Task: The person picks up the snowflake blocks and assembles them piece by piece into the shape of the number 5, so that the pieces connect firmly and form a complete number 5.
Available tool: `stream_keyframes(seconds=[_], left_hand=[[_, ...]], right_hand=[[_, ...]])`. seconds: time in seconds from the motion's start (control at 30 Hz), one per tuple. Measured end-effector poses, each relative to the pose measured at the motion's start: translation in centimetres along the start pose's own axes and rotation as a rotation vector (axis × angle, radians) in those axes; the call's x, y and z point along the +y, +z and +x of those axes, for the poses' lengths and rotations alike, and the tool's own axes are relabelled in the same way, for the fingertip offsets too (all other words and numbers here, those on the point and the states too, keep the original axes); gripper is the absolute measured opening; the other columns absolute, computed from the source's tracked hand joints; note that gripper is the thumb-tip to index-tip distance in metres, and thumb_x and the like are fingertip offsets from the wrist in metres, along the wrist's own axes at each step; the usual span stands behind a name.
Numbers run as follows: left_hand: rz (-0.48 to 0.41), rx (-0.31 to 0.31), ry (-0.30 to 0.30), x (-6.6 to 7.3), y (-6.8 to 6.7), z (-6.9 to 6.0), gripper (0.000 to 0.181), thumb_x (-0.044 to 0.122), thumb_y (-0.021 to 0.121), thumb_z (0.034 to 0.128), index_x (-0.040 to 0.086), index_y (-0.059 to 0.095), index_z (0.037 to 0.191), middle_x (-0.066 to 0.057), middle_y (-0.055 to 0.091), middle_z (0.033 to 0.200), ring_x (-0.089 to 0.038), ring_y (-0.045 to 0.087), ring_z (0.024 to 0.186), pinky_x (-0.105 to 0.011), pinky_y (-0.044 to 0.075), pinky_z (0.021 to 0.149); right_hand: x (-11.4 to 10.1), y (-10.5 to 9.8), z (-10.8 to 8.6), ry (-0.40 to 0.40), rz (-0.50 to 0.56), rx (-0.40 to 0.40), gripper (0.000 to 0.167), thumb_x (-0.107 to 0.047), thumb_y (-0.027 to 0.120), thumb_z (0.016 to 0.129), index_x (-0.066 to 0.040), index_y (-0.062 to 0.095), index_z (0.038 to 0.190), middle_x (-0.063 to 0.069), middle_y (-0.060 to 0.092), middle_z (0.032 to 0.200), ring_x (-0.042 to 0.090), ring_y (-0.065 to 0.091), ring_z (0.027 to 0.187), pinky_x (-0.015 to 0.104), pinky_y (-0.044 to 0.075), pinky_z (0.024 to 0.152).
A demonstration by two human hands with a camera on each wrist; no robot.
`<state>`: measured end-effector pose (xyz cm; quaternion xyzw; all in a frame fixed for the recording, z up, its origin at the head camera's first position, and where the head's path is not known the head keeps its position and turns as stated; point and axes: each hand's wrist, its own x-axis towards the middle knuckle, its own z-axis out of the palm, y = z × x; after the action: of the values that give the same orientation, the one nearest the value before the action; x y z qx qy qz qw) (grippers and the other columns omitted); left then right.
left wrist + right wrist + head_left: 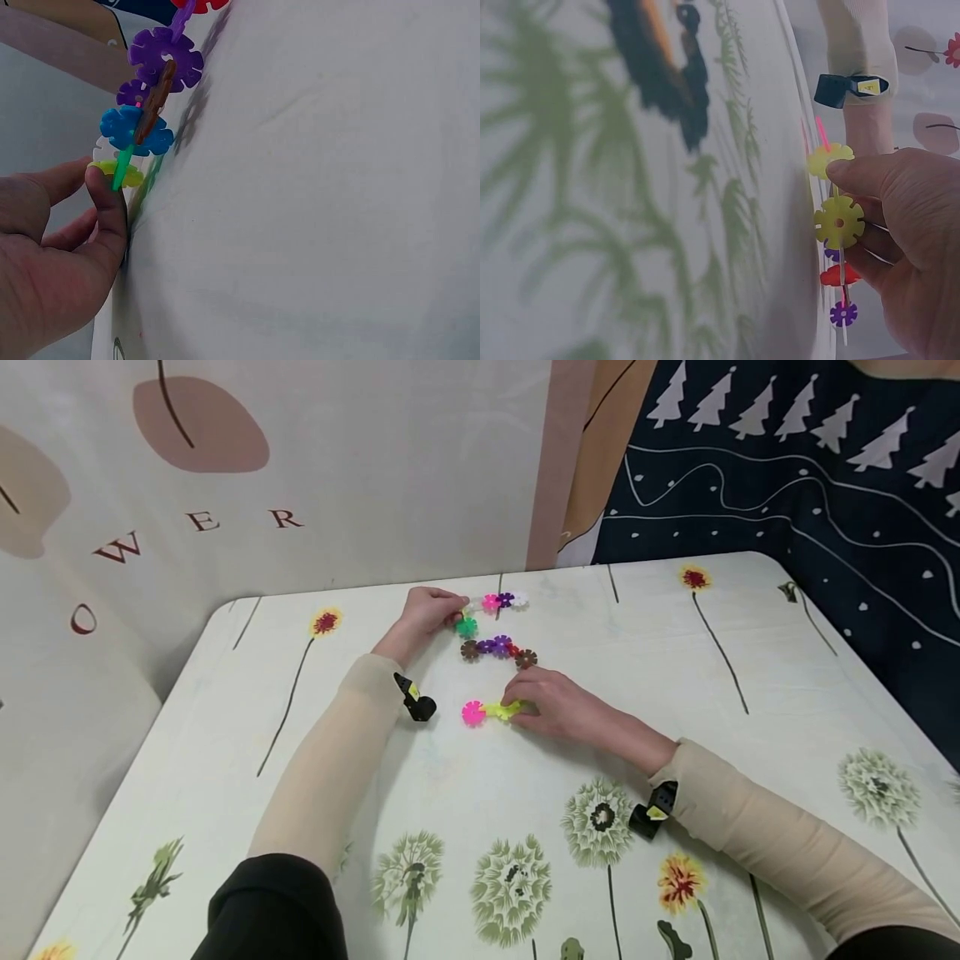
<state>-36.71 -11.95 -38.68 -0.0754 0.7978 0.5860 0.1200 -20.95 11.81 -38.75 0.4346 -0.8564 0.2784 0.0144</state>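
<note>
Several slotted, flower-shaped plastic discs are joined into short chains on the table. My left hand pinches the left end of the far chain, by a green disc. In the left wrist view, thumb and finger close on a yellow-green disc next to the green one. Further along that chain are a pink disc and a white disc. My right hand pinches the right end of the near chain, on its yellow discs; a pink disc forms its left end.
Between the hands lies a middle chain of discs, from a brown disc through purple and red to another brown disc. A flower-printed white cloth covers the table. Behind hang a pale curtain and a dark tree-print cloth.
</note>
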Motion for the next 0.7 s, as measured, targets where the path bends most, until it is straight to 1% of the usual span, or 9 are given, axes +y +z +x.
stream_keyframes(seconds=[0.07, 0.13, 0.23, 0.37, 0.47, 0.5, 0.57, 0.63, 0.7], left_hand=[[0.001, 0.006, -0.002, 0.0, 0.0, 0.0, 0.034, 0.018, 0.072, 0.0988, -0.005, 0.068, 0.123, -0.01, 0.068, 0.101, -0.011, 0.063, 0.076, -0.019, 0.053, 0.07], [-0.023, 0.006, -0.01, 0.0, -0.1, 0.0, 0.033, 0.016, 0.071, 0.0988, -0.006, 0.067, 0.123, -0.01, 0.068, 0.101, -0.011, 0.063, 0.076, -0.019, 0.054, 0.07], [-0.094, -0.001, -0.034, 0.0, -0.3, 0.0, 0.037, 0.016, 0.07, 0.0998, -0.009, 0.063, 0.127, -0.012, 0.065, 0.104, -0.012, 0.063, 0.078, -0.02, 0.056, 0.072], [-0.213, -0.016, -0.072, 0.0, -0.8, -0.2, 0.046, 0.018, 0.067, 0.1019, -0.01, 0.054, 0.136, -0.016, 0.061, 0.113, -0.016, 0.066, 0.084, -0.025, 0.058, 0.085], [-0.248, -0.019, -0.077, -0.1, -1.3, -0.7, 0.052, 0.02, 0.066, 0.1023, -0.01, 0.049, 0.141, -0.019, 0.059, 0.117, -0.02, 0.068, 0.091, -0.03, 0.056, 0.094], [-0.245, -0.02, -0.069, -0.1, -1.6, -0.9, 0.052, 0.021, 0.066, 0.1026, -0.01, 0.048, 0.141, -0.02, 0.059, 0.118, -0.021, 0.068, 0.092, -0.031, 0.055, 0.095], [-0.196, -0.017, -0.036, -0.2, -2.0, -1.5, 0.051, 0.022, 0.065, 0.1031, -0.009, 0.05, 0.141, -0.02, 0.058, 0.121, -0.022, 0.069, 0.094, -0.032, 0.055, 0.096], [-0.115, -0.016, 0.011, -0.3, -2.5, -2.1, 0.049, 0.024, 0.065, 0.1033, -0.008, 0.053, 0.138, -0.021, 0.059, 0.124, -0.022, 0.069, 0.094, -0.033, 0.056, 0.094], [-0.014, -0.017, 0.075, -0.4, -2.9, -2.9, 0.047, 0.026, 0.065, 0.1031, -0.006, 0.056, 0.136, -0.021, 0.061, 0.127, -0.022, 0.07, 0.094, -0.033, 0.058, 0.092]], right_hand=[[0.0, 0.0, 0.0, -0.002, -0.001, 0.0, 0.018, -0.003, 0.08, 0.088, -0.001, 0.075, 0.105, 0.011, 0.071, 0.111, 0.028, 0.064, 0.107, 0.041, 0.052, 0.1], [-0.1, 0.1, 0.1, -0.002, -0.002, -0.001, 0.019, -0.003, 0.08, 0.088, -0.001, 0.075, 0.105, 0.011, 0.071, 0.11, 0.028, 0.065, 0.107, 0.041, 0.051, 0.101], [-0.1, 0.1, 0.2, 0.0, -0.004, -0.004, 0.019, -0.003, 0.08, 0.088, -0.001, 0.075, 0.105, 0.01, 0.071, 0.111, 0.027, 0.065, 0.107, 0.04, 0.052, 0.101], [-0.2, 0.1, 0.2, 0.004, -0.008, 0.007, 0.02, -0.005, 0.081, 0.088, -0.001, 0.075, 0.106, 0.01, 0.071, 0.11, 0.027, 0.064, 0.106, 0.039, 0.053, 0.097], [-0.3, -0.1, 0.0, 0.026, -0.004, 0.015, 0.02, -0.008, 0.08, 0.089, -0.002, 0.075, 0.107, 0.009, 0.071, 0.11, 0.026, 0.064, 0.107, 0.04, 0.053, 0.097], [-0.4, -0.2, -0.1, 0.035, -0.004, 0.015, 0.02, -0.009, 0.08, 0.09, -0.003, 0.075, 0.108, 0.008, 0.071, 0.111, 0.026, 0.064, 0.107, 0.04, 0.053, 0.097], [-0.5, -0.5, -0.2, 0.062, 0.004, 0.015, 0.02, -0.011, 0.078, 0.092, -0.003, 0.075, 0.11, 0.009, 0.07, 0.113, 0.027, 0.063, 0.109, 0.042, 0.052, 0.098], [-0.4, -1.0, -0.4, 0.09, 0.009, 0.022, 0.021, -0.012, 0.075, 0.094, -0.002, 0.074, 0.112, 0.009, 0.07, 0.115, 0.027, 0.063, 0.112, 0.043, 0.051, 0.1], [-0.2, -1.5, -0.8, 0.118, 0.016, 0.043, 0.022, -0.012, 0.073, 0.096, -0.001, 0.073, 0.115, 0.011, 0.07, 0.117, 0.029, 0.062, 0.115, 0.045, 0.05, 0.102]])
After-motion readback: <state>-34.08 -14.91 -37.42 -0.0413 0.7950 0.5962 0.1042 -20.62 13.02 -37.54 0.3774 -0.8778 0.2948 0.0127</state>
